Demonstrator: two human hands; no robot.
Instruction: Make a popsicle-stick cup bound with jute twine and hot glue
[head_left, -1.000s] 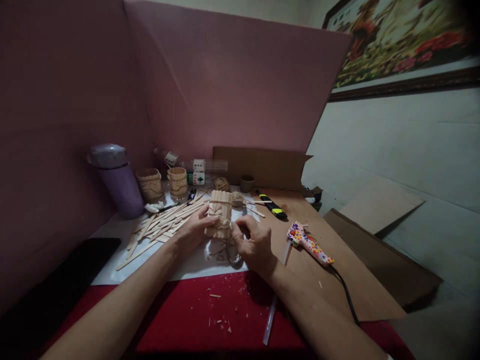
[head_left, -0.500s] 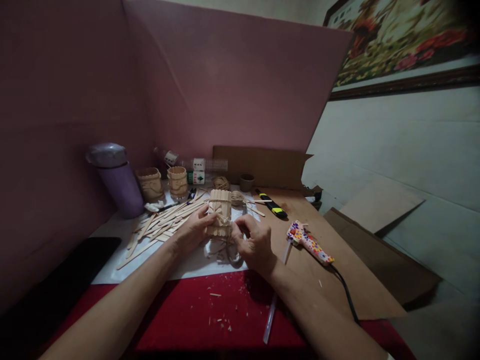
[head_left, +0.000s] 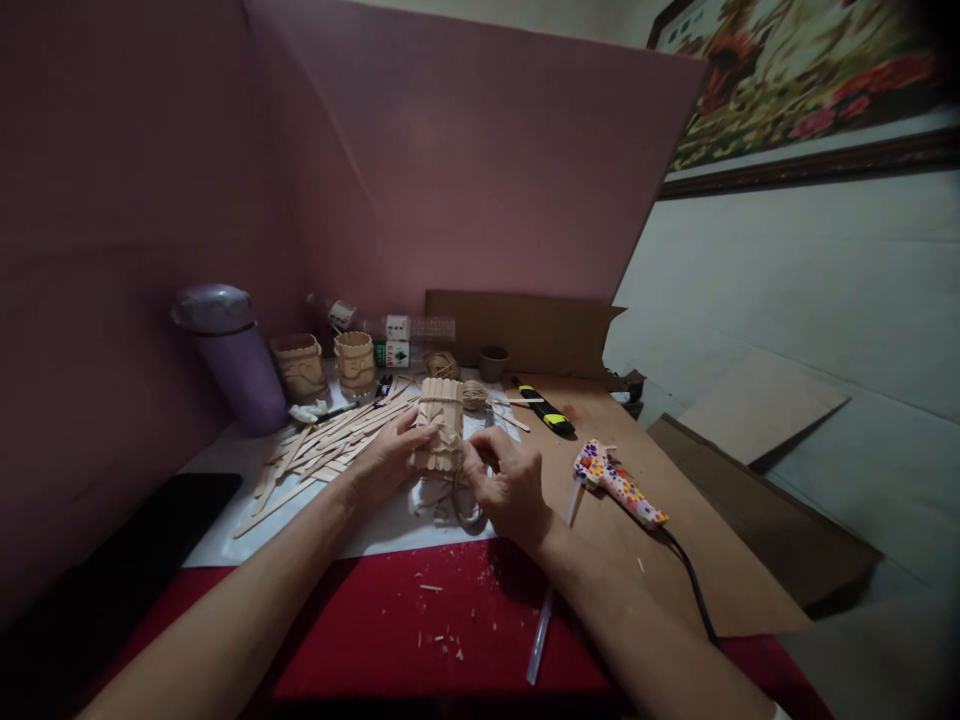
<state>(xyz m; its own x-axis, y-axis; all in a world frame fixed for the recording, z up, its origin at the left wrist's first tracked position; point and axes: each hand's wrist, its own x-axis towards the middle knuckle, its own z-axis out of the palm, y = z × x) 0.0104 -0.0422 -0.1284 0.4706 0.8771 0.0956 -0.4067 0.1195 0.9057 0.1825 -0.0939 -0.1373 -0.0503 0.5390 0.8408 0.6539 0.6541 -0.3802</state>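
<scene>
A small holder of upright craft sticks (head_left: 441,405), with twine round its upper part, is gripped from the left by my left hand (head_left: 390,455), thumb across its front. My right hand (head_left: 506,478) has thumb and forefinger pinched at its lower right side, on a strand of twine (head_left: 471,518) that loops down below. The fingertips partly hide where the strand meets the sticks. Behind the holder lies a ball of twine (head_left: 475,397). Many loose craft sticks (head_left: 330,450) are spread on the white sheet left of it.
Right of my hands, a flowered glue gun (head_left: 619,488) with a glue stick (head_left: 541,635) lies near a yellow-black utility knife (head_left: 546,410) on cardboard (head_left: 697,570). At the back left are a purple tumbler (head_left: 236,370), two stick cups (head_left: 355,365) and plastic bottles (head_left: 397,328).
My right fingers stay pinched at the holder's lower right side. The holder and both hands have barely moved; little else differs.
</scene>
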